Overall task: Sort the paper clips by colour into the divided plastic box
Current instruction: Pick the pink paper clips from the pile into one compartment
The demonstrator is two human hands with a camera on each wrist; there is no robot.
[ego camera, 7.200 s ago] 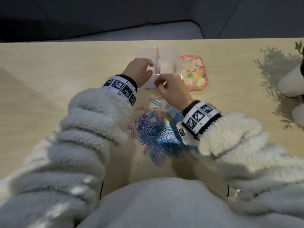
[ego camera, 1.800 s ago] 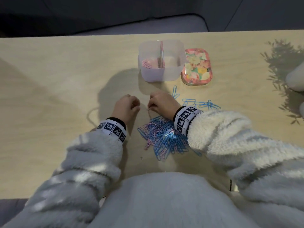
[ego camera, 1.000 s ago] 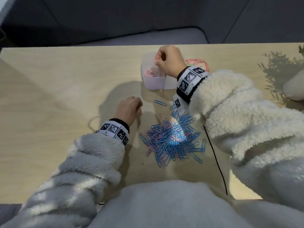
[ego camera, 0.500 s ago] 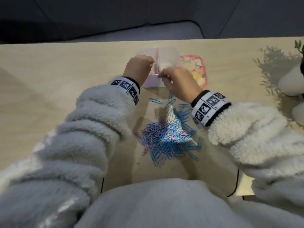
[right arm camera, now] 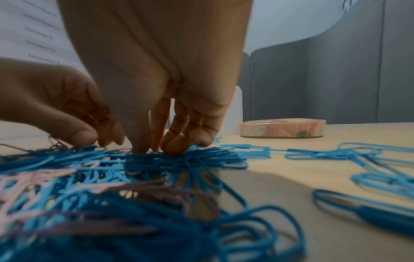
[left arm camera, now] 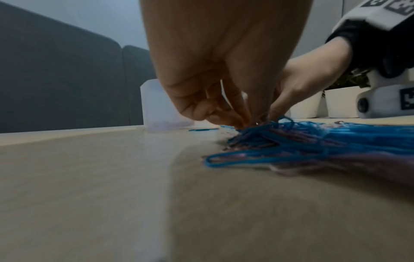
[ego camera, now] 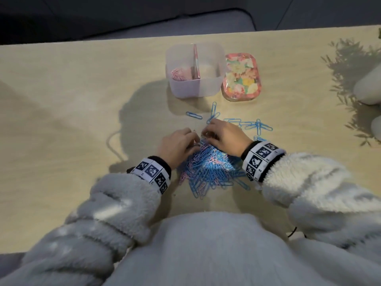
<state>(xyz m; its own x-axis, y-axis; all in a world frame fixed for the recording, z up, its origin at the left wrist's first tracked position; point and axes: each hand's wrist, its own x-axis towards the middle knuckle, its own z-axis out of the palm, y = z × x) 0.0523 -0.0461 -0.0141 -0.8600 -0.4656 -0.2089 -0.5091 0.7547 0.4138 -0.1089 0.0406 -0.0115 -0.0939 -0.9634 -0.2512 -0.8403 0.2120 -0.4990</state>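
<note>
A heap of blue and pink paper clips (ego camera: 208,165) lies on the table in front of me. The translucent divided box (ego camera: 214,87) stands beyond it, with pink clips (ego camera: 179,74) in its left compartment. The right compartment looks empty. My left hand (ego camera: 194,139) is at the heap's far left edge, and in the left wrist view its curled fingers (left arm camera: 235,120) pinch a thin clip. My right hand (ego camera: 206,134) is beside it. In the right wrist view its fingertips (right arm camera: 172,148) point down onto blue clips (right arm camera: 179,159). Whether they hold one is hidden.
A flowered tin lid (ego camera: 241,76) lies right of the box. Loose blue clips (ego camera: 250,125) are scattered between the heap and the box. White plant pots (ego camera: 369,87) stand at the table's right edge. A dark sofa sits behind the table.
Half a second ago both hands were up at the box. They have come back toward me and now work at the heap's far edge.
</note>
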